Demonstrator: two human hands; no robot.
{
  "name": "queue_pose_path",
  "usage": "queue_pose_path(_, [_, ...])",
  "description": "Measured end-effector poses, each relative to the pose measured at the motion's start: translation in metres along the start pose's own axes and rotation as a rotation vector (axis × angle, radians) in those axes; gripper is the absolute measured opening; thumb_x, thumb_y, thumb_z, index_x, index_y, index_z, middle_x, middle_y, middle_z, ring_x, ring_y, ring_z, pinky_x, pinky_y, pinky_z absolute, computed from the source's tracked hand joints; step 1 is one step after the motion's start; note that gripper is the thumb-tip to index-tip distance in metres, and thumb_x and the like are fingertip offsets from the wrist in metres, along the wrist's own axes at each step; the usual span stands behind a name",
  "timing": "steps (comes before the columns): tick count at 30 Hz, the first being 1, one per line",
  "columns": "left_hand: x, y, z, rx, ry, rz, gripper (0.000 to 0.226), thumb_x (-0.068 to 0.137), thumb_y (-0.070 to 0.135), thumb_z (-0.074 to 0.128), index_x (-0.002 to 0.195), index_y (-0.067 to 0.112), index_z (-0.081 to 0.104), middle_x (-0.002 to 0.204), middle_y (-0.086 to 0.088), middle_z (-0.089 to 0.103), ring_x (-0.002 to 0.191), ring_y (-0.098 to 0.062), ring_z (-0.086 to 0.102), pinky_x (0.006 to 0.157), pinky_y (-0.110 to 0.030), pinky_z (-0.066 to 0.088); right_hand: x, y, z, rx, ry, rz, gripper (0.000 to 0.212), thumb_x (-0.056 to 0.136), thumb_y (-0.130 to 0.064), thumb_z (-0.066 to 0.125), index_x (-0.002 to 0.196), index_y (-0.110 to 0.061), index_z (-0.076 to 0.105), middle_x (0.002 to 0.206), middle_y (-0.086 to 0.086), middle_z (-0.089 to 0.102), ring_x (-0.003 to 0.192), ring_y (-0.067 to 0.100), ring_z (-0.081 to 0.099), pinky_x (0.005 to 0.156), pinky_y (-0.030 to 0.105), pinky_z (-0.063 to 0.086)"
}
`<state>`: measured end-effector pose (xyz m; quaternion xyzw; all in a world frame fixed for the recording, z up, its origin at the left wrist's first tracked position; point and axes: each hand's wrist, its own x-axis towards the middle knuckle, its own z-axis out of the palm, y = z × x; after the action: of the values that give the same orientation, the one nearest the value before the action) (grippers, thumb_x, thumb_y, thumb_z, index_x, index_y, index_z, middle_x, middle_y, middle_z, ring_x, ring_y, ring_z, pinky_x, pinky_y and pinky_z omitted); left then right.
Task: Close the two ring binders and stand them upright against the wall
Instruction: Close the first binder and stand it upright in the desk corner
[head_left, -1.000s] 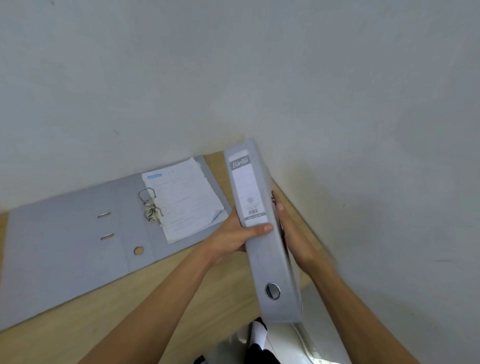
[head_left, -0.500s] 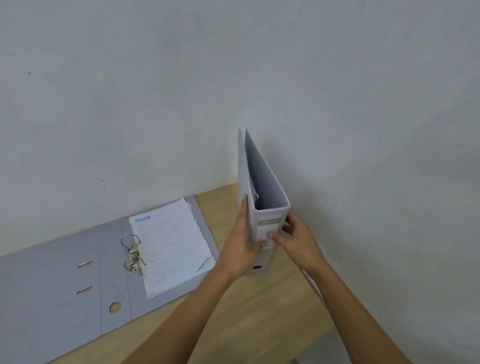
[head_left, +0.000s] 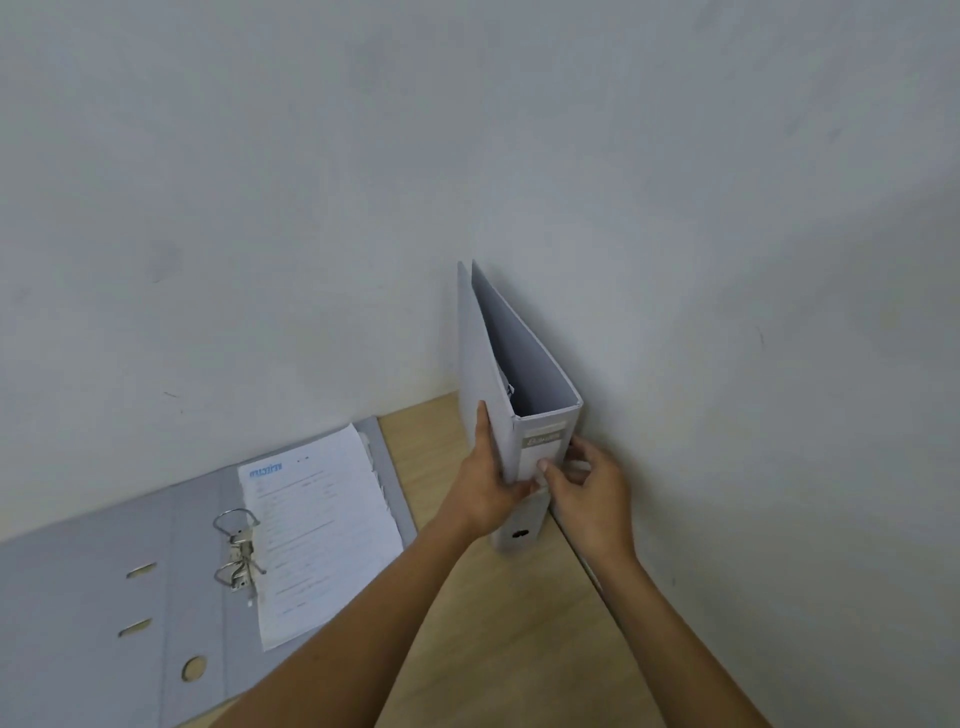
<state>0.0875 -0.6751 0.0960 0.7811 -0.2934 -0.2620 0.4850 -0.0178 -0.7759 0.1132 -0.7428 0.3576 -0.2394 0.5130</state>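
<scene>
1. The left hand (head_left: 488, 483) lies flat against the near cover of the closed binder (head_left: 514, 415), fingers stretched up along the board and the thumb tucked round toward the spine. It presses rather than grips.
2. The right hand (head_left: 587, 486) curls round the spine's far edge, thumb on the label face and fingers bent behind, so between the two hands the binder is pinched and steadied.
3. That binder stands on end in the corner of the wooden desk (head_left: 519, 634), spine toward the person, its far cover close to the wall (head_left: 727, 312) on the right. Whether it touches the wall I cannot tell. The covers gape slightly at the top, and a bit of paper shows inside.
4. To my eye the first binder is at the settling stage: it needs a nudge flush to the wall, then a careful release to see that it stays standing.
5. The open binder (head_left: 104, 597) lies flat on the desk to the left, well apart from the hands. Its ring mechanism (head_left: 236, 551) stands open-looking at the middle, and a stack of printed sheets (head_left: 322, 535) rests on the right-hand board.
6. That one looks untouched. It will want the sheets seated, the cover folded over, then lifting and standing beside the first.
</scene>
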Motion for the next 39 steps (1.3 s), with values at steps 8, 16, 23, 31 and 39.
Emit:
queue_pose_path(8, [0.026,0.004,0.015,0.027,0.061,-0.001,0.113,0.092,0.02,0.071,0.158,0.028,-0.021,0.155,-0.002,0.042,0.139,-0.029,0.049,0.107,-0.037,0.047,0.003,0.005,0.001,0.103,0.031,0.071,0.045,0.097,-0.007,0.056,0.14,-0.015,0.059,0.134,-0.006,0.066,0.116,-0.004,0.06,0.078,-0.008,0.041])
queue_pose_path(16, [0.035,0.006,0.017,0.103,0.076,-0.035,0.098,0.097,0.014,0.062,0.16,0.018,-0.014,0.16,-0.013,0.039,0.142,-0.036,0.046,0.111,-0.051,0.045,0.015,0.013,-0.003,0.073,-0.136,0.07,0.057,0.096,0.002,0.052,0.149,-0.021,0.049,0.149,-0.001,0.055,0.133,0.015,0.055,0.088,0.004,0.049])
queue_pose_path(23, [0.037,0.006,0.018,0.126,0.128,-0.097,0.093,0.096,0.022,0.064,0.162,0.018,-0.002,0.157,-0.013,0.045,0.14,-0.034,0.048,0.111,-0.048,0.046,0.018,0.008,-0.007,0.05,-0.251,0.058,0.07,0.095,0.008,0.048,0.156,-0.024,0.034,0.158,-0.001,0.043,0.14,0.02,0.049,0.11,0.044,0.048])
queue_pose_path(31, [0.03,0.005,0.004,0.133,0.178,-0.159,0.08,0.092,0.022,0.071,0.159,0.02,0.027,0.156,-0.008,0.048,0.121,-0.024,0.067,0.088,-0.031,0.056,0.016,0.008,-0.01,0.131,-0.283,0.079,0.071,0.093,0.006,0.052,0.154,-0.026,0.035,0.154,-0.002,0.047,0.109,0.002,0.059,0.075,0.009,0.053])
queue_pose_path(39, [0.0,0.0,-0.021,0.132,0.218,-0.128,0.06,0.095,0.017,0.066,0.15,0.023,0.044,0.153,-0.003,0.051,0.119,-0.025,0.067,0.083,-0.022,0.051,0.002,0.005,0.011,0.158,-0.267,0.045,0.057,0.096,-0.003,0.057,0.148,-0.024,0.045,0.14,-0.002,0.057,0.116,0.012,0.059,0.084,0.016,0.051])
